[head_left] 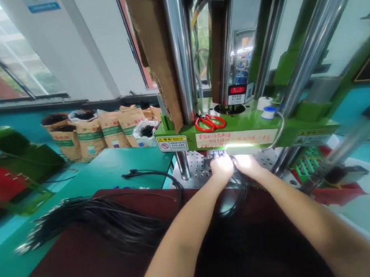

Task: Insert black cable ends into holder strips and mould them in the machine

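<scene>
Both hands, the left hand (221, 166) and right hand (247, 162), sit side by side under the green machine (239, 133), seemingly pinching black cables (237, 191) to seat their ends, though glare hides the fingers.

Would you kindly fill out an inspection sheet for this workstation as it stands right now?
Surface: teal bench with a dark red mat on it.
Job's things: black cable ends at the perforated metal plate under the green press machine, brightly lit.
Clutter: red-handled scissors and white tape rolls on the machine ledge.
Hands: left hand and right hand side by side at the plate; glare hides the grip.
Cables: bundle of black cables fanned across the mat.
Surroundings: brown paper sacks along the wall, windows above.
</scene>
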Demonstrator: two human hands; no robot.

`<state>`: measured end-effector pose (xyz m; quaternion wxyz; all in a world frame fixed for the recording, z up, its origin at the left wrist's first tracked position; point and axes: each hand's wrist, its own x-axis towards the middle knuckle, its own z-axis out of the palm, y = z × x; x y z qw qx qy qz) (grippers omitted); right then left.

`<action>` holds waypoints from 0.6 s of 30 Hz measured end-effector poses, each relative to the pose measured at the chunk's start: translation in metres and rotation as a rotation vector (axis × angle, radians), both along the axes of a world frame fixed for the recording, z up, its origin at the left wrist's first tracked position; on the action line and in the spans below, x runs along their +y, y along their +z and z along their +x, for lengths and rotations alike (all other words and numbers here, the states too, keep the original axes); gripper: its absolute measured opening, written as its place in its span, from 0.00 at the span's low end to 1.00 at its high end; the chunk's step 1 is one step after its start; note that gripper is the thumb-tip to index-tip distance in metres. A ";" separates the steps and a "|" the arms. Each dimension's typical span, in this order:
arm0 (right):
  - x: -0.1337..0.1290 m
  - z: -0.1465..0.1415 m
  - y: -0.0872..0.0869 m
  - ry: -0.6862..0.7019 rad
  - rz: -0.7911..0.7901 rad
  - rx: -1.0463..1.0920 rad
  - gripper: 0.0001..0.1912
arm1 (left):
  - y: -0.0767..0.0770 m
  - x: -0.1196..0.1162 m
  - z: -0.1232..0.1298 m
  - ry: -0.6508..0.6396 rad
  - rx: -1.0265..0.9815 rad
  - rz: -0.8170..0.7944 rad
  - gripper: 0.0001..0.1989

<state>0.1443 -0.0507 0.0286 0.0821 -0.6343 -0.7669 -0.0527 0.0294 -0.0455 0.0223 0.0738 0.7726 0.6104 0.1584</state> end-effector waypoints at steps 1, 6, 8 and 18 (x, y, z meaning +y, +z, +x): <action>0.000 -0.001 0.000 0.015 -0.002 -0.005 0.15 | 0.000 -0.001 0.001 -0.010 0.001 -0.005 0.15; 0.006 -0.005 -0.008 0.044 0.015 -0.008 0.15 | 0.003 -0.001 0.003 -0.022 -0.006 0.006 0.15; 0.009 -0.006 -0.011 0.039 0.022 -0.003 0.15 | 0.004 0.000 0.003 -0.013 -0.008 0.005 0.15; 0.010 -0.001 -0.015 0.036 0.065 0.005 0.18 | -0.006 0.012 -0.001 -0.034 -0.008 0.089 0.17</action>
